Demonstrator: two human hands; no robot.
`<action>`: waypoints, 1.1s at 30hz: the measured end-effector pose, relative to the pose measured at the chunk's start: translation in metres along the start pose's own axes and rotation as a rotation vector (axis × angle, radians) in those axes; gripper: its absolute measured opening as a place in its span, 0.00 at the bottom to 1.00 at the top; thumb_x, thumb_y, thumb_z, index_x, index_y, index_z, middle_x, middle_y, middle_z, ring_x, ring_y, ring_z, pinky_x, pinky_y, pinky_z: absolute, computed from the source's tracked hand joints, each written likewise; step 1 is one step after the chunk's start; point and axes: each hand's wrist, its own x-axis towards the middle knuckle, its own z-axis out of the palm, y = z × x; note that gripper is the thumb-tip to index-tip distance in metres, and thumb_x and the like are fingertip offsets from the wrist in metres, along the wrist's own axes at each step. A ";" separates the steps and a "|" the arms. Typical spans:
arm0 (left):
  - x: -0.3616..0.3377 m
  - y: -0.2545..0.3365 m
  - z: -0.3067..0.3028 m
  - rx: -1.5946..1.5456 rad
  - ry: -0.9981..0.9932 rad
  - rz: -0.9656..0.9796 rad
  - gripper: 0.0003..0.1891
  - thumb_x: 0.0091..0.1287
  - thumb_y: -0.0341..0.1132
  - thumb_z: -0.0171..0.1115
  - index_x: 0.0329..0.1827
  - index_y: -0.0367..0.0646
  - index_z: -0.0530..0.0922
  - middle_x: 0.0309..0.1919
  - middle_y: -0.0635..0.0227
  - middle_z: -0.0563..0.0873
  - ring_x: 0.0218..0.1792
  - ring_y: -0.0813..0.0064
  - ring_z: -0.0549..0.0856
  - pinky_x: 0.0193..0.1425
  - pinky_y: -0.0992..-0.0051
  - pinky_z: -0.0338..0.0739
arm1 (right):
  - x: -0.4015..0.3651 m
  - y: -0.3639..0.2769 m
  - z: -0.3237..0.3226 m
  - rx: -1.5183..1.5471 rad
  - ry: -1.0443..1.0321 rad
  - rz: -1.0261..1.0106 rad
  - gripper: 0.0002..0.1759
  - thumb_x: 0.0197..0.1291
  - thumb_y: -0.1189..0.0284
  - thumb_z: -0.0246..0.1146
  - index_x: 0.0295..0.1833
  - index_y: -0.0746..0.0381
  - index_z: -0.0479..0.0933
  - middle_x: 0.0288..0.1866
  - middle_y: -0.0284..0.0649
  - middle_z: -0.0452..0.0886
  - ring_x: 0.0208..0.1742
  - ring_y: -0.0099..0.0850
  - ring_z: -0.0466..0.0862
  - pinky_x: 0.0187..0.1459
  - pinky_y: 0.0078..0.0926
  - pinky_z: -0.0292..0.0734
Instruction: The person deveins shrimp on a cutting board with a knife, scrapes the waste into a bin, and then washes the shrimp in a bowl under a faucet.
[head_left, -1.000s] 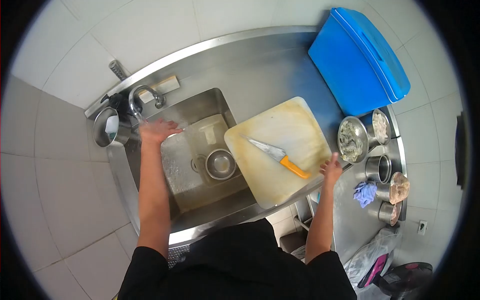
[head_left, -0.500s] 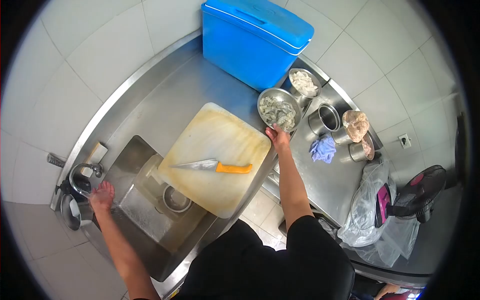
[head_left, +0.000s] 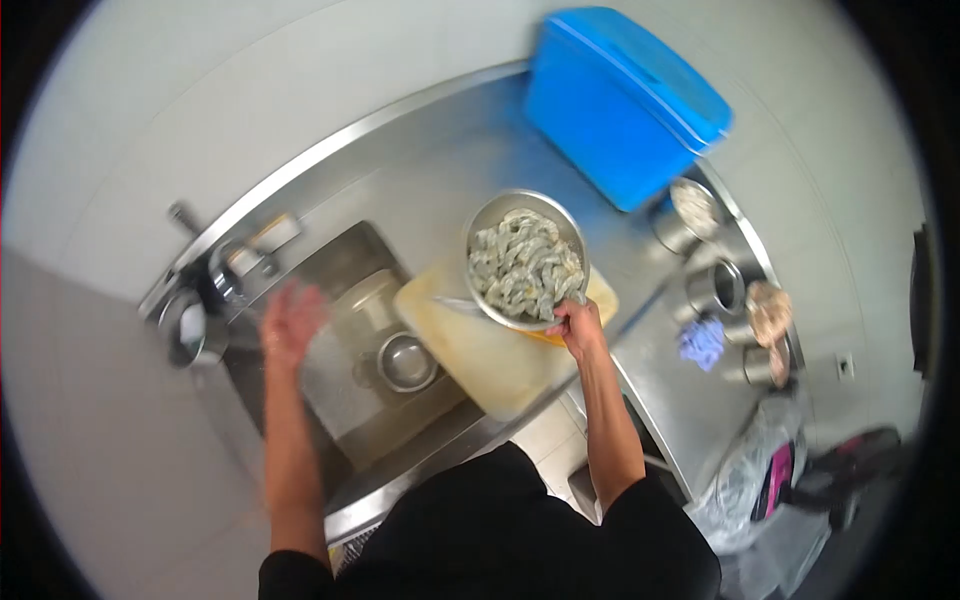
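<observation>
My right hand (head_left: 580, 325) grips the near rim of a steel bowl (head_left: 567, 226), holding it over the cutting board (head_left: 500, 385). Raw, grey shrimp (head_left: 525, 265) fill the bowl. Partly hidden beneath it lies a knife (head_left: 455, 304); its blade tip and a bit of its orange handle show. My left hand (head_left: 292, 325), smeared by motion, hovers over the left part of the sink (head_left: 345, 405) with its fingers apart and nothing in them. Near that hand is the faucet (head_left: 226, 282). A small metal bowl (head_left: 407, 362) sits inside the sink.
A blue cooler (head_left: 620, 110) stands at the back. On the right counter are a container of pale pieces (head_left: 694, 208), a steel pot (head_left: 716, 287), a purple cloth (head_left: 702, 343) and a bagged item (head_left: 770, 312). Plastic bags (head_left: 745, 490) and a fan (head_left: 860, 460) are farther right.
My right hand has taken hold of the shrimp bowl and brought it left from the counter over the cutting board and knife. My left hand has moved away from the faucet. The view has shifted.
</observation>
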 end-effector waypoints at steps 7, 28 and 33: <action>-0.044 -0.071 -0.005 -0.061 0.208 -0.087 0.30 0.64 0.47 0.58 0.65 0.38 0.67 0.58 0.52 0.77 0.59 0.57 0.77 0.66 0.57 0.70 | 0.003 0.081 0.197 -0.599 -0.574 0.177 0.26 0.45 0.81 0.58 0.55 0.71 0.71 0.45 0.52 0.78 0.39 0.42 0.83 0.30 0.41 0.85; -0.104 -0.028 -0.098 -0.339 0.672 0.384 0.33 0.67 0.53 0.55 0.67 0.38 0.65 0.64 0.60 0.73 0.64 0.62 0.72 0.69 0.61 0.64 | -0.043 0.167 0.430 -1.426 -1.327 -1.260 0.34 0.38 0.72 0.73 0.58 0.50 0.75 0.64 0.53 0.70 0.64 0.50 0.71 0.59 0.41 0.71; -0.097 -0.037 -0.092 -0.255 0.641 0.353 0.33 0.71 0.57 0.46 0.71 0.41 0.60 0.68 0.61 0.68 0.67 0.62 0.68 0.71 0.61 0.62 | 0.025 0.253 0.420 -1.040 -1.289 -0.761 0.45 0.33 0.67 0.77 0.64 0.46 0.70 0.72 0.50 0.60 0.71 0.51 0.62 0.66 0.47 0.61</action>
